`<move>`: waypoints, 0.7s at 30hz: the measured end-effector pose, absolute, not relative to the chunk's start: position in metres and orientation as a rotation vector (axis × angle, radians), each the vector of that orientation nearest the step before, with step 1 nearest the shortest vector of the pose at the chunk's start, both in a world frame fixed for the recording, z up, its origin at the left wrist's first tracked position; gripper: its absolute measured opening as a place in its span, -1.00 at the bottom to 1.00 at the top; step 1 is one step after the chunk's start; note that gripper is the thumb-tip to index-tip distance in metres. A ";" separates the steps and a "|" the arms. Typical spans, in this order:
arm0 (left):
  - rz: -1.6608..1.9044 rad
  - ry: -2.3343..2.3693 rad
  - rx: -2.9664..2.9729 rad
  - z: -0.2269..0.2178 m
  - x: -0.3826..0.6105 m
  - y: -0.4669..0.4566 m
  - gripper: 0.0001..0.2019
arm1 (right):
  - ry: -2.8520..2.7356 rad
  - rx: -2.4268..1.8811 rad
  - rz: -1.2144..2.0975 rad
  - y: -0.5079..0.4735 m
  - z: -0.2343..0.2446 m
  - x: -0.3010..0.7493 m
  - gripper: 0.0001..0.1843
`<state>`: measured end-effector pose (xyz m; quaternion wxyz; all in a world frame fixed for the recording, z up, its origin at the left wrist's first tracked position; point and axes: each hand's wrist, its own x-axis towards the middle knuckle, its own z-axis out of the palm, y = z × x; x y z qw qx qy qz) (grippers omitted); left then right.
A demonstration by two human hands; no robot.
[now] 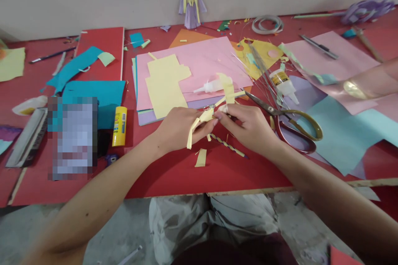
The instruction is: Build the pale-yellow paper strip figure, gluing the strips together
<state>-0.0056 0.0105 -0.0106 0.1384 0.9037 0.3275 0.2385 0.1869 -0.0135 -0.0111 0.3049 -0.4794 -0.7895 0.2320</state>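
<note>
My left hand (178,126) and my right hand (248,126) meet over the red table (174,174), both pinched on a small folded yellow paper piece (209,114) with strips sticking out up and down. A twisted purple-and-yellow stick (228,145) lies on the table just under my right hand. A loose yellow paper scrap (201,157) lies below my hands.
Large scissors (289,122) lie right of my hands. A stack of pink and yellow sheets (186,74) with a small glue bottle (209,87) sits behind. A yellow glue stick (120,126), teal paper (93,91), another glue bottle (282,83) and a paper doll (191,4) stand around. Another person's arm (367,85) reaches in at right.
</note>
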 end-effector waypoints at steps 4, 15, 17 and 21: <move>0.675 0.948 2.635 -0.010 -0.006 0.011 -0.62 | -2.106 -1.274 0.591 -0.014 -0.011 0.187 -0.69; 0.620 0.974 2.741 -0.009 -0.004 0.011 -0.64 | -2.197 -1.232 0.531 -0.013 -0.011 0.187 -0.69; 0.595 0.965 2.748 -0.009 -0.005 0.010 -0.65 | -2.219 -1.237 0.526 -0.013 -0.011 0.187 -0.68; 0.602 0.950 2.762 -0.009 -0.005 0.010 -0.69 | -2.249 -1.243 0.531 -0.012 -0.012 0.188 -0.68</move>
